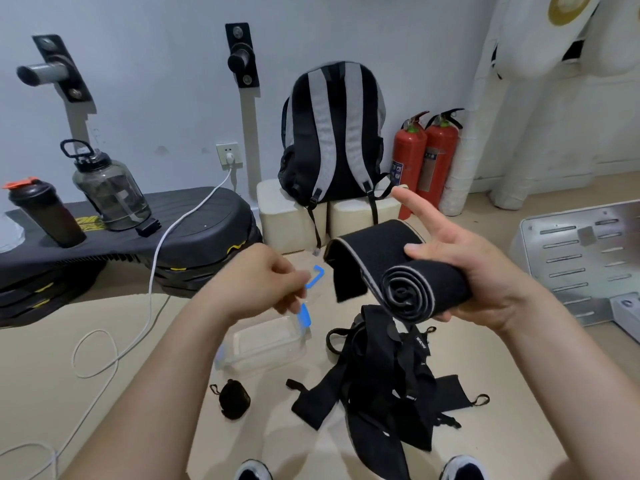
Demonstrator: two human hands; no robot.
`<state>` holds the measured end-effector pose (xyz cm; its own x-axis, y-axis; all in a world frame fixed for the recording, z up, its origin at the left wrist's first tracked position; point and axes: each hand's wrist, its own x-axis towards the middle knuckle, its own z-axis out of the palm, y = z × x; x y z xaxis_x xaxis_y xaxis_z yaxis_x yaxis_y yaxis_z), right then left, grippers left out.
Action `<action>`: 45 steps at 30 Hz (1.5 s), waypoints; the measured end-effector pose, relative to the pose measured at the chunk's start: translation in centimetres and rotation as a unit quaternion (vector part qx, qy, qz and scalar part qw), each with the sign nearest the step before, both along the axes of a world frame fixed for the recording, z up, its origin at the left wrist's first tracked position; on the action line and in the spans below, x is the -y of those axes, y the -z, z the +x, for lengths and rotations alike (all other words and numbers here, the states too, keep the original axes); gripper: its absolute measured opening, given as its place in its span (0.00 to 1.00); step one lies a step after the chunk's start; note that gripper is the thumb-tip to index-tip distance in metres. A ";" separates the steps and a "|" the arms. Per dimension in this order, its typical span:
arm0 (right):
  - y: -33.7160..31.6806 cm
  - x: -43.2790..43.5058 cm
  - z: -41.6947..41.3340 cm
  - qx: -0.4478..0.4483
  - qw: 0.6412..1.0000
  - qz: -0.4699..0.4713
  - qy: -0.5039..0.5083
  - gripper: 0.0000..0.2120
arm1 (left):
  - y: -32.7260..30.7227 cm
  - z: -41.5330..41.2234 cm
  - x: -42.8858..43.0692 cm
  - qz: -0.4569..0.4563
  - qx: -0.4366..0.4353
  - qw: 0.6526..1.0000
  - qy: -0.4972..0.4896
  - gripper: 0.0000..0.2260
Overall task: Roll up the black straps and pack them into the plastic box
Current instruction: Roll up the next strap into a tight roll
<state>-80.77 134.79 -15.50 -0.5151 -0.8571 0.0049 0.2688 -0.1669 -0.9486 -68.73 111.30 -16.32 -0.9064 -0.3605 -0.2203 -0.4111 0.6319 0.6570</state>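
My right hand (460, 261) grips a wide black strap (412, 289) rolled into a spiral, with its loose end hanging over to the left and my index finger sticking up. My left hand (256, 282) holds the clear lid (306, 292) with blue clips, lifted above the clear plastic box (266, 344), which stands open on the floor. A heap of loose black straps (388, 379) lies on the floor below my right hand. To the left of the heap sits a small rolled black strap (233, 398).
A grey and black backpack (332, 133) rests on cream blocks by the wall, beside two red fire extinguishers (426, 161). Left stands a black step platform (138, 237) bearing two bottles. A white cable (152, 271) trails across the floor. A metal panel (581, 258) lies at right.
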 end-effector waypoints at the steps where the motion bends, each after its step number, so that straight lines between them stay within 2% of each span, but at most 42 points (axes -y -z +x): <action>1: 0.1 0.1 0.0 -0.007 1.000 0.004 0.000 0.35 | -0.7 0.3 -0.8 0.145 -0.010 0.989 0.020 0.18; 2: 0.2 0.3 0.0 -0.013 1.000 0.011 0.004 0.35 | -1.1 0.5 -1.5 0.259 -0.014 0.964 0.051 0.22; 4: 0.4 0.8 0.0 -0.025 0.999 0.030 0.017 0.35 | -1.0 0.5 -3.2 0.389 -0.015 0.916 0.098 0.27; 7: 0.6 1.7 0.5 -0.056 0.996 0.060 0.028 0.35 | 0.4 -0.4 -5.8 0.455 -0.085 0.881 0.096 0.23; 9: 0.7 2.2 1.0 -0.081 0.993 0.082 0.027 0.35 | 0.8 -0.9 -7.2 0.517 -0.161 0.840 0.030 0.17; 11: 0.8 2.7 1.5 -0.106 0.989 0.099 0.030 0.36 | 0.7 -1.2 -7.5 0.570 -0.202 0.792 -0.085 0.13; 12: 0.8 2.9 1.7 -0.120 0.986 0.106 0.036 0.37 | 0.8 -1.4 -7.4 0.571 -0.214 0.782 -0.125 0.12; 17: 0.9 3.8 2.5 -0.150 0.980 0.120 0.052 0.38 | 0.7 -1.7 -7.3 0.514 -0.242 0.800 -0.190 0.07; 21: 1.0 4.0 2.7 -0.159 0.976 0.136 0.069 0.38 | 0.4 -1.8 -6.3 0.528 -0.204 0.810 -0.153 0.07; 24: 0.9 3.7 2.6 -0.159 0.975 0.144 0.064 0.38 | 0.6 -1.7 -5.5 0.481 -0.185 0.843 -0.155 0.07; 27: 0.7 3.9 2.7 -0.154 0.975 0.151 0.059 0.38 | 0.9 -1.8 -5.8 0.468 -0.236 0.826 -0.209 0.05; 30: 1.0 4.4 2.7 -0.115 0.976 0.170 0.073 0.37 | 0.9 -1.9 -5.7 0.468 -0.246 0.820 -0.221 0.06; 33: 1.3 4.6 2.5 -0.106 0.971 0.196 0.080 0.37 | 0.5 -1.9 -4.9 0.439 -0.231 0.839 -0.224 0.10; 35: 1.3 4.3 2.5 -0.128 0.967 0.195 0.099 0.36 | 0.1 -1.9 -4.2 0.368 -0.185 0.880 -0.235 0.17; 37: 1.1 4.0 2.3 -0.149 0.964 0.180 0.124 0.36 | -0.2 -1.4 -3.8 0.282 -0.116 0.932 -0.198 0.21; 39: 1.1 3.9 1.9 -0.157 0.957 0.177 0.171 0.35 | -0.5 -0.7 -4.0 0.272 -0.073 0.951 -0.131 0.24; 42: 1.6 4.4 2.1 -0.172 0.943 0.163 0.234 0.32 | 0.1 -0.1 -5.5 0.303 -0.044 0.952 -0.014 0.21; 45: 2.2 5.5 2.7 -0.212 0.927 0.130 0.279 0.26 | 1.2 -0.4 -7.0 0.355 -0.121 0.927 -0.032 0.14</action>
